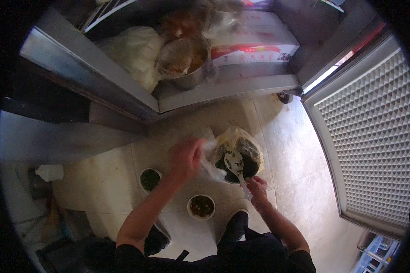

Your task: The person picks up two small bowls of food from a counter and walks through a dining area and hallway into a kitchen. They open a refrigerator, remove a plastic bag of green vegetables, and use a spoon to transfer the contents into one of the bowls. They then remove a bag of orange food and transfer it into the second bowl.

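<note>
A round container [262, 157] stands on the floor in front of me, with dark green-black contents and a clear plastic bag [238, 133] gathered about its top. My left hand [188, 156], blurred, is at the container's left and pinches a loose part of the bag. In my right hand [257, 188] is the handle of a white serving spoon [233, 160]. Its bowl is over the contents, with dark bits stuck to it. Nearer my feet are a white tub of chopped greens [150, 180] and a white tub of brown, chunky food [201, 206].
An upright refrigerator's textured door [369, 136] stands open at right. Inside are a covered metal pot [188, 81], a pale plastic bag [136, 54] and red-and-white cartons [253, 51]. A white plastic jug [51, 172] is at left. My shoe [237, 223] is close to the tubs.
</note>
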The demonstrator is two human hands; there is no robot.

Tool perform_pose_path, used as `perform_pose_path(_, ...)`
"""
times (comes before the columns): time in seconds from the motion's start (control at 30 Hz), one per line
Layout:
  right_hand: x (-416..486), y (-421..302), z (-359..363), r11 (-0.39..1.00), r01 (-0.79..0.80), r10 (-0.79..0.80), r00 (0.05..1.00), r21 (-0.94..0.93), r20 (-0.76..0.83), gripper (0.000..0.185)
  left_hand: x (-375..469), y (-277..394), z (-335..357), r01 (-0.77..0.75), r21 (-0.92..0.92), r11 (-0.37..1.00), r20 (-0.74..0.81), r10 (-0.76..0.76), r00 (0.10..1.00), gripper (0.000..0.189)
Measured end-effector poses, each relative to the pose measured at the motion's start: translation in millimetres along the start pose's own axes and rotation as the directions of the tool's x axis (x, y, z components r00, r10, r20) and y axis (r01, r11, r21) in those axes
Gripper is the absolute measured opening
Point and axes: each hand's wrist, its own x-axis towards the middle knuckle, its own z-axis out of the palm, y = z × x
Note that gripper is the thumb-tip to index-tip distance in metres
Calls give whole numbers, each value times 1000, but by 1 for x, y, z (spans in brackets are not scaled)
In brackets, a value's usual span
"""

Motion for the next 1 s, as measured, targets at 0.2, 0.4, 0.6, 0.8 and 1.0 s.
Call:
perform_pose_path(0.2, -7, 5, 18, 997, 18, -17, 1000, 79, -8, 19, 34, -27, 33, -34, 71, 997, 40, 31, 999, 46)
perform_pose_path(0.4, -12, 2, 22, 999, 31, -30, 999, 16, -33, 15, 52, -24, 118, -41, 254, 966, 225, -18, 974, 67)
perform_pose_path(0.6, -13, 3, 20, 999, 7, -8, 1000, -33, -28, 18, 54, -22, 94, -104, 181, 978, 435, 15, 900, 39)
perform_pose_path(0.8, -11, 8, 22, 999, 16, -15, 999, 35, -47, 17, -29, -13, 73, -394, -59, 917, 318, 392, 863, 18)
perform_pose_path(1.0, -13, 7, 22, 981, 17, -22, 1000, 193, 21, 16, -88, 2, 79, -180, -162, 970, 604, 242, 760, 20)
